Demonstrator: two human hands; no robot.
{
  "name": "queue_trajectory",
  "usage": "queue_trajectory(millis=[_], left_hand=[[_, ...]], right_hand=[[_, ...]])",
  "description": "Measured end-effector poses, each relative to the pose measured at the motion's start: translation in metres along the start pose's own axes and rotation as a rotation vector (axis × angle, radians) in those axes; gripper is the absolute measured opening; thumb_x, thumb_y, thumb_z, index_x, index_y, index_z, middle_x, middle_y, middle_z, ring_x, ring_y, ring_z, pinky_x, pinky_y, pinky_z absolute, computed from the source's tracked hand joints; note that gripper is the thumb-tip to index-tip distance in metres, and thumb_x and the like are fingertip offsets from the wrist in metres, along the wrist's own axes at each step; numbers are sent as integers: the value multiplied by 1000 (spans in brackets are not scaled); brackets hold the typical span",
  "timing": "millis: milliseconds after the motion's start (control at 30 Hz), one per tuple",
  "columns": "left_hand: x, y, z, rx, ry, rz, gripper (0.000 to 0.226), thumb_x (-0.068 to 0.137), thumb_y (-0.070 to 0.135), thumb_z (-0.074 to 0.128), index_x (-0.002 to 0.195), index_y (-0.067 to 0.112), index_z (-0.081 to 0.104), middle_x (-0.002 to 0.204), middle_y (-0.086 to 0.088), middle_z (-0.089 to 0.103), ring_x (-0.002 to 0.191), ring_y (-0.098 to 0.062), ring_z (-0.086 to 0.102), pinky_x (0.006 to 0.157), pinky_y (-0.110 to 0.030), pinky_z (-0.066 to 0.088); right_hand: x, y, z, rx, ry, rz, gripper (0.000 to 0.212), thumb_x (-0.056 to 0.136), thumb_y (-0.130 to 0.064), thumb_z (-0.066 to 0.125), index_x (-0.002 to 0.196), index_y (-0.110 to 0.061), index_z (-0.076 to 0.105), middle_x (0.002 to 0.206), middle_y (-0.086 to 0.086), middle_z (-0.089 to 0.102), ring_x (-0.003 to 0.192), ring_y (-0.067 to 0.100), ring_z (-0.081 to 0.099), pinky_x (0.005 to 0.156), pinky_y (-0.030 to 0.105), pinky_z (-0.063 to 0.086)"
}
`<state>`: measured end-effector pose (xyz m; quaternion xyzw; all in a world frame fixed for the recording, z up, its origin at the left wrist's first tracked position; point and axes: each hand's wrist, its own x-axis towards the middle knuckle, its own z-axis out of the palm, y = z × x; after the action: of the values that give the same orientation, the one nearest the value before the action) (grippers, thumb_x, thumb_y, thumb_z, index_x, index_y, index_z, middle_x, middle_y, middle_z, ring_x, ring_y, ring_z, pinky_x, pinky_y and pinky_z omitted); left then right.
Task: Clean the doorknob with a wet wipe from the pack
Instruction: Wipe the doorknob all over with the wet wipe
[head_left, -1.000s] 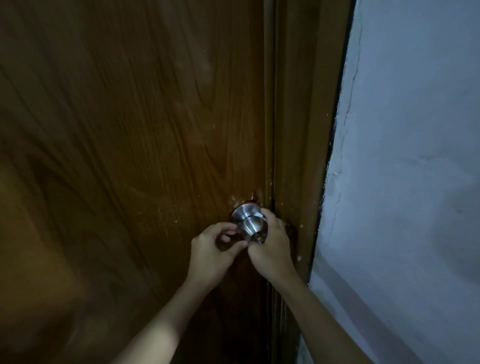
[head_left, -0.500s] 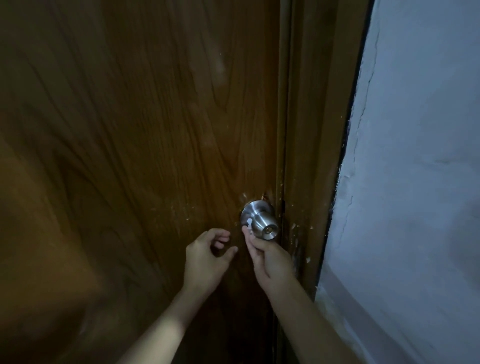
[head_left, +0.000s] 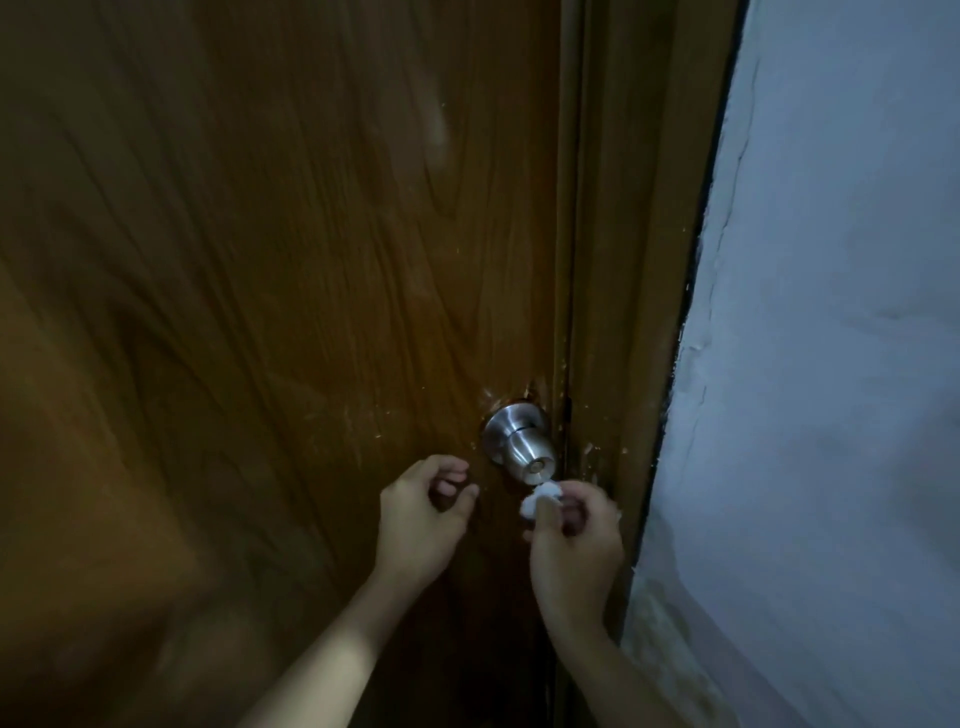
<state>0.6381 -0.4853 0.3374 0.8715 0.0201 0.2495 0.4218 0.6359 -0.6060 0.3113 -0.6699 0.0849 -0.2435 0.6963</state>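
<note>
A round brushed-steel doorknob (head_left: 521, 441) sticks out of a brown wooden door (head_left: 270, 291) close to its right edge. Just below the knob my right hand (head_left: 574, 540) pinches a small crumpled white wet wipe (head_left: 540, 498), whose top nearly touches the knob's underside. My left hand (head_left: 423, 512) hovers to the left of the knob, fingers curled loosely and holding nothing, apart from both knob and wipe. The wipe pack is not in view.
The brown door frame (head_left: 639, 260) runs down just right of the knob. A pale blue-grey wall (head_left: 831, 364) with rough, cracked plaster along the frame fills the right side. The scene is dim.
Both hands have come off the knob. My right hand dropped below it, with the wipe now visible in its fingers. My left hand drew back to the left.
</note>
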Motion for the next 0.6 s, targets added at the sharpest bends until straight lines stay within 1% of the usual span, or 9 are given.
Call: queue_trajectory(millis=[67,133,167,233,333,400,433,533,600], left_hand=[[0,3,5,-12,-9,-2,19,78,12,68,95,19,65,88,8,64,80,-3,58,65,-8,45],[0,6,9,-29,-30,-8,19,79,12,67,96,20,65,90,7,64,82,-3,58,66,-10,45],[0,7,10,-39,-37,-9,19,79,12,66,97,20,65,91,7,65,83,-3,58,68,-11,45],[0,7,10,-58,-52,-11,19,80,12,65,98,19,65,92,7,65,84,-3,58,68,-13,46],[-1,6,9,-53,-51,-4,19,80,12,65,98,19,64,91,8,64,83,-2,58,67,-12,45],[-2,4,9,-34,-36,-3,19,80,12,65,97,20,65,88,10,63,82,-1,57,64,-8,45],[-2,4,9,-34,-28,-5,18,80,12,65,97,20,65,87,12,62,81,0,57,64,-6,45],[-2,4,8,-49,-24,-10,18,80,11,65,96,19,65,85,13,62,80,-1,57,66,-2,44],[-3,5,9,-54,-31,-12,18,80,10,65,97,18,65,86,11,63,80,-2,58,65,-2,43]], right_hand=[[8,-6,-4,-45,88,-348,11,83,-10,58,90,-20,59,91,1,60,83,2,57,67,6,45],[21,-10,0,-103,64,-562,15,84,-9,53,96,-8,63,96,5,60,88,-4,54,72,1,41],[27,-11,3,-156,41,-640,19,85,-8,51,98,-5,64,99,8,60,92,-2,53,75,2,42],[34,-1,6,-277,-36,-771,23,85,-10,50,102,-9,64,103,11,61,97,6,51,79,5,43],[36,24,-2,-409,-163,-949,24,82,-7,52,102,-13,64,104,7,58,96,12,50,81,14,44],[30,38,-10,-468,-206,-981,21,81,-7,53,98,-11,66,102,7,60,96,12,53,86,16,45],[28,41,-13,-448,-197,-946,20,80,-7,54,94,-9,68,98,9,63,95,11,54,88,14,44],[29,32,-18,-301,-93,-810,16,78,-4,57,89,-2,69,89,14,68,91,3,55,85,7,44],[33,21,-17,-251,-38,-798,15,78,-3,58,87,0,69,88,15,66,89,3,54,83,6,44]])
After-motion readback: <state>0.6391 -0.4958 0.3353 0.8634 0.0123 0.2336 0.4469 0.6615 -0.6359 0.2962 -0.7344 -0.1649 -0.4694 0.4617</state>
